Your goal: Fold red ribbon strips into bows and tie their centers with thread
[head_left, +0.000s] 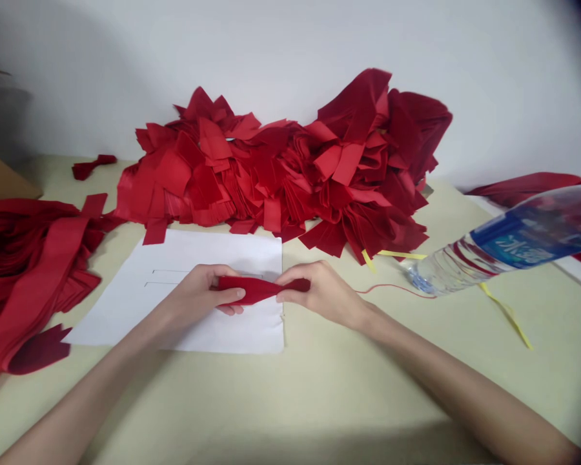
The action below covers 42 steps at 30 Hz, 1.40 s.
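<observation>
A folded strip of red fabric [256,290] is stretched between my two hands, above the right part of a white sheet of paper [121,310] with a few printed lines. My left hand [208,290] pinches its left end, thumb on top. With thumb and fingers, my right hand [319,290] squeezes the strip near its right end, where it narrows. A thin red thread [392,286] runs on the table from behind my right hand toward a plastic bottle; whether it joins the strip is hidden.
A big heap of red fabric pieces [281,174] lies along the wall. More long red strips [33,258] are piled at left, near a small bow-shaped piece [93,166]. The plastic bottle [508,239] with a blue label appears tilted at right, beside yellow strips [508,316].
</observation>
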Available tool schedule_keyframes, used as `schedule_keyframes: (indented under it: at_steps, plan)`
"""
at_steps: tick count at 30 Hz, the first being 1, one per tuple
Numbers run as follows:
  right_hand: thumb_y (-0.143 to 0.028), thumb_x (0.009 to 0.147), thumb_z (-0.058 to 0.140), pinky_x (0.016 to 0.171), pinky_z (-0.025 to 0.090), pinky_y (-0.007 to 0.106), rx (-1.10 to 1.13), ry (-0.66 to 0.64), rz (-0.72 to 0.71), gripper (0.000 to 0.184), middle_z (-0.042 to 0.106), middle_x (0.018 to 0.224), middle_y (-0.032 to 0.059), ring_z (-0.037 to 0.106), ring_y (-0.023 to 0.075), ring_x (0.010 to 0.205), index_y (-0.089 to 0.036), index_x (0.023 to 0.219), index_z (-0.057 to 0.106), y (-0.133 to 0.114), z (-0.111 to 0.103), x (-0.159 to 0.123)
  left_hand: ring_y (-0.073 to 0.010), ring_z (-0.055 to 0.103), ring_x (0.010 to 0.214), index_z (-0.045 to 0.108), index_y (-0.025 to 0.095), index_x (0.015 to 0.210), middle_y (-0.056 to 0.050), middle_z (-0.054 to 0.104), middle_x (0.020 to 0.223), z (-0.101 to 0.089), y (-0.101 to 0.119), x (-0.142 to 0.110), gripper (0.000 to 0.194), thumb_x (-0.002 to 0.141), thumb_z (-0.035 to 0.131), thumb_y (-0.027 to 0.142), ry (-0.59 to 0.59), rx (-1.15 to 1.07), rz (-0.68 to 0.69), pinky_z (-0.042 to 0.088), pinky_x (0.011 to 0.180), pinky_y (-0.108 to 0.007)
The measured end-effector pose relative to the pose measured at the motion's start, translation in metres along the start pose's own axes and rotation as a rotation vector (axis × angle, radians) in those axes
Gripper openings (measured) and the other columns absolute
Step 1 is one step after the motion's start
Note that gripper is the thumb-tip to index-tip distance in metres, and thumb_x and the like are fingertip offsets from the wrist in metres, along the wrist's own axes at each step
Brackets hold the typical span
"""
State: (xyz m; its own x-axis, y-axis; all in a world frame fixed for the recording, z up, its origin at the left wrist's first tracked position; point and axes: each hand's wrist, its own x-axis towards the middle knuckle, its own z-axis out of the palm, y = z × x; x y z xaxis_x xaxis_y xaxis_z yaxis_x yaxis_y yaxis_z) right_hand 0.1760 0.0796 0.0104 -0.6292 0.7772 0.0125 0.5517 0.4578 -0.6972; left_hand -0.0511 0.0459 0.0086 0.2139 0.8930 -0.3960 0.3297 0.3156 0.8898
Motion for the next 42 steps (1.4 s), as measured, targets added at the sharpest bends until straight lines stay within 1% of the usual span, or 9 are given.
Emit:
schedule_keyframes:
  at_steps: [7,9,13,19,25,33,34,38,42]
  plan:
    - [-0.028,0.077,0.063,0.074,0.045,0.028,-0.096,0.172,-0.038,0.009,0.067,0.086,0.0004,0.06,0.0148,0.077,-0.021,0.078,0.069,-0.001,0.002,-0.001,-0.0176,0.067,0.081,0.063,0.014,0.093,-0.007,0.071,0.087,-0.003,-0.002,0.0,0.027,0.073,0.066,0.032,-0.04,-0.205,-0.07,0.053,0.078,-0.027]
    - [-0.03,0.076,0.063,0.074,0.045,0.028,-0.092,0.139,-0.01,0.01,0.067,0.086,0.0002,0.06,0.015,0.078,-0.021,0.079,0.068,0.0,0.0,0.0,-0.0195,0.066,0.086,0.062,0.014,0.092,-0.008,0.07,0.092,-0.004,-0.004,0.002,0.026,0.073,0.066,0.031,-0.041,-0.218,-0.075,0.052,0.083,-0.03]
    - [-0.033,0.077,0.062,0.079,0.045,0.027,0.015,-0.053,0.009,0.028,0.065,0.102,0.0003,0.059,0.0151,0.09,-0.023,0.103,0.062,0.012,-0.012,0.001,-0.0221,0.066,0.086,0.062,0.013,0.087,-0.009,0.07,0.09,-0.006,-0.008,0.005,0.023,0.073,0.066,0.031,0.023,-0.153,-0.053,0.049,0.088,-0.038]
    - [-0.041,0.074,0.062,0.068,0.045,0.026,0.017,-0.111,0.072,0.026,0.067,0.086,0.0004,0.059,0.0142,0.075,-0.02,0.088,0.069,0.018,-0.033,0.005,-0.0215,0.066,0.087,0.063,0.014,0.097,-0.008,0.071,0.093,-0.008,-0.008,0.005,0.028,0.073,0.066,0.028,-0.014,-0.242,-0.021,0.051,0.085,-0.034]
    - [-0.031,0.076,0.063,0.08,0.046,0.027,0.199,-0.031,-0.061,0.025,0.066,0.096,0.0014,0.06,0.0134,0.087,-0.022,0.099,0.067,0.009,-0.011,0.004,-0.02,0.066,0.084,0.065,0.014,0.098,-0.008,0.071,0.09,-0.005,-0.006,0.005,0.03,0.073,0.065,0.031,-0.046,-0.23,-0.014,0.052,0.082,-0.033]
    - [-0.018,0.077,0.06,0.078,0.045,0.031,-0.066,0.159,-0.134,0.006,0.065,0.083,0.0017,0.058,0.015,0.081,-0.019,0.073,0.064,0.009,0.011,0.001,-0.022,0.066,0.086,0.064,0.013,0.094,-0.008,0.071,0.087,-0.004,-0.007,0.006,0.028,0.072,0.065,0.03,0.0,-0.185,-0.06,0.047,0.089,-0.038]
    - [-0.018,0.077,0.061,0.08,0.045,0.031,-0.069,0.164,-0.14,0.002,0.065,0.086,0.0019,0.058,0.0153,0.084,-0.02,0.077,0.063,0.008,0.011,0.0,-0.0218,0.066,0.085,0.064,0.013,0.094,-0.008,0.071,0.087,-0.004,-0.007,0.006,0.028,0.072,0.065,0.03,0.011,-0.183,-0.063,0.047,0.088,-0.037]
    - [-0.022,0.076,0.062,0.082,0.045,0.031,-0.029,0.106,-0.077,0.026,0.065,0.094,0.002,0.058,0.0157,0.092,-0.022,0.102,0.058,0.006,0.008,-0.001,-0.0205,0.067,0.081,0.064,0.014,0.092,-0.006,0.071,0.085,-0.004,-0.005,0.006,0.028,0.069,0.067,0.029,0.066,-0.169,-0.066,0.049,0.083,-0.034]
    - [-0.024,0.073,0.064,0.081,0.044,0.03,-0.021,0.041,-0.013,0.022,0.065,0.096,0.0014,0.059,0.0158,0.09,-0.022,0.095,0.064,0.012,-0.006,0.001,-0.0202,0.067,0.075,0.066,0.015,0.088,-0.005,0.071,0.079,-0.007,-0.007,0.006,0.026,0.067,0.069,0.03,0.12,-0.154,-0.053,0.052,0.076,-0.032]
